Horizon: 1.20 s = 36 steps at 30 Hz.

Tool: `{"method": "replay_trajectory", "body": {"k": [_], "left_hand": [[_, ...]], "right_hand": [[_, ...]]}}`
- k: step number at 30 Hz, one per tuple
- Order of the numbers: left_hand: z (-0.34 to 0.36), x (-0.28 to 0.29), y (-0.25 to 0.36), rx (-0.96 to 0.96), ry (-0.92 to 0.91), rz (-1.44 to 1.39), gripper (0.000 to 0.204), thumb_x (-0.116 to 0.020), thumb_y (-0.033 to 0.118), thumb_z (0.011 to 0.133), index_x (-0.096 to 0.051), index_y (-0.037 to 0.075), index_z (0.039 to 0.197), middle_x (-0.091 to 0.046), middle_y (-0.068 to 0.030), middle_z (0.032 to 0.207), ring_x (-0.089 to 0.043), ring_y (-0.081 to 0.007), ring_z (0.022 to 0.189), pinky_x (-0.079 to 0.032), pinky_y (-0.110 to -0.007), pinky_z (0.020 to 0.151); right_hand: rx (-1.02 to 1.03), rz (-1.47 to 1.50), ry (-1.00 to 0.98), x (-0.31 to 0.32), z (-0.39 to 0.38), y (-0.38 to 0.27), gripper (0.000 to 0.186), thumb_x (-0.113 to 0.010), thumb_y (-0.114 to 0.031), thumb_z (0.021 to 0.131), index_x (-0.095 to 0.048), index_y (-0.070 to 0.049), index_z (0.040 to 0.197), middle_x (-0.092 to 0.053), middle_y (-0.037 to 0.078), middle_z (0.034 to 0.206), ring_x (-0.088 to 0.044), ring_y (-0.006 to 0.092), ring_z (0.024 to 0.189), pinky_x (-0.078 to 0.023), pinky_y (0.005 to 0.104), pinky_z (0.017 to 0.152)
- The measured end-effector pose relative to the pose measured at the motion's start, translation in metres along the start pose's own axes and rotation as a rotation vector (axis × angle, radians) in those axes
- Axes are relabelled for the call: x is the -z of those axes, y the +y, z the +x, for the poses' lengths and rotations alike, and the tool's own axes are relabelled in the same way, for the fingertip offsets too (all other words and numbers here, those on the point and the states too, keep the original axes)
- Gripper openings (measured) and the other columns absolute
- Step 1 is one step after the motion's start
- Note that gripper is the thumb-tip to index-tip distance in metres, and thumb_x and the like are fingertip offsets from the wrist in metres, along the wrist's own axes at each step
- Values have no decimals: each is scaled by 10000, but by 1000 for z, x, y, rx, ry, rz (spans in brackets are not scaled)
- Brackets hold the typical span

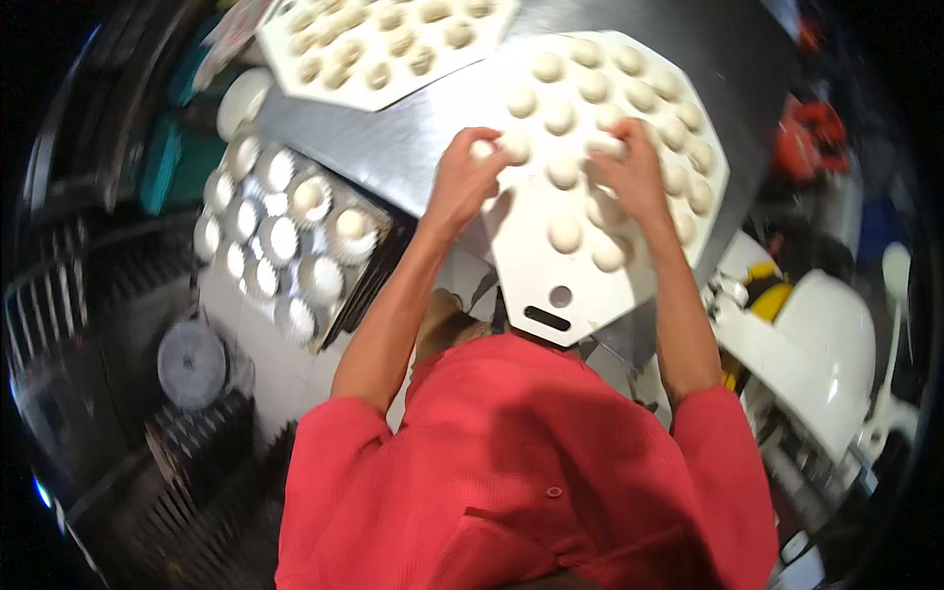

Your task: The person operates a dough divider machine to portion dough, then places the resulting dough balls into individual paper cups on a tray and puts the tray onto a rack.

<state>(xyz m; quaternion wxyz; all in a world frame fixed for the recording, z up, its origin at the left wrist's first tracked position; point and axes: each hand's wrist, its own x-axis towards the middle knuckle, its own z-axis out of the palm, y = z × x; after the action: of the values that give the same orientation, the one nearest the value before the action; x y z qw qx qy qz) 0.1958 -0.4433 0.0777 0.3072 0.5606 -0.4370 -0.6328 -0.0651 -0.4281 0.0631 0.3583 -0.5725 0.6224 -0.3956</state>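
In the head view, the left hand [468,179] pinches a dough ball [482,149] and the right hand [632,172] another, both over the white board [526,280] right of upper centre, the left nearer the fluted cups [279,239] at middle left.

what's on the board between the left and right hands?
Dough balls, not bare board: the head view shows them in the gap between the left hand and the right hand.
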Motion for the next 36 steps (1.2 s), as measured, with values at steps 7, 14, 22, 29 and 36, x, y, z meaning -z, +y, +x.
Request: {"method": "replay_trajectory", "body": {"k": [7,14,22,29,36], "left_hand": [[39,8,-19,-348,103,561,462,-831,361,668,-703,64,998,-689,-213,995,-679,-359,949,-543,-426,859],[-64,90,-29,-485,224,325,359,-738,192,795,-650,69,1121,-723,-168,950,-713,-312,836,-550,-419,759],[-168,259,-112,95,422,627,193,-697,145,807,-662,53,973,-714,-195,933,-696,-398,884,-549,-474,779],[-182,287,-121,-167,396,638,383,-721,167,811,-576,30,1138,-523,-190,1130,-589,-398,1047,-515,-479,869],[-114,417,-97,-347,649,616,365,-594,98,870,-538,27,1224,-547,-228,1177,-577,-416,1069,-472,-488,944]], "right_hand": [[-88,-371,-250,-21,2,-22,427,-780,-266,847,-665,10,1151,-696,130,1055,-626,217,1024,-481,353,924],[-178,-386,-337,-35,3,-42,212,-763,-150,828,-592,-39,886,-568,4,838,-523,118,744,-451,280,686],[231,-59,-646,-312,-19,-187,328,-785,-224,837,-610,-30,1035,-673,83,938,-627,160,861,-514,328,765],[591,-526,-771,-466,-19,-191,334,-696,-216,874,-634,-27,1143,-649,166,1045,-670,333,876,-533,412,806],[422,-432,-683,-449,7,-203,405,-596,-145,906,-521,21,1268,-528,270,1218,-566,435,1106,-478,470,951]]}}
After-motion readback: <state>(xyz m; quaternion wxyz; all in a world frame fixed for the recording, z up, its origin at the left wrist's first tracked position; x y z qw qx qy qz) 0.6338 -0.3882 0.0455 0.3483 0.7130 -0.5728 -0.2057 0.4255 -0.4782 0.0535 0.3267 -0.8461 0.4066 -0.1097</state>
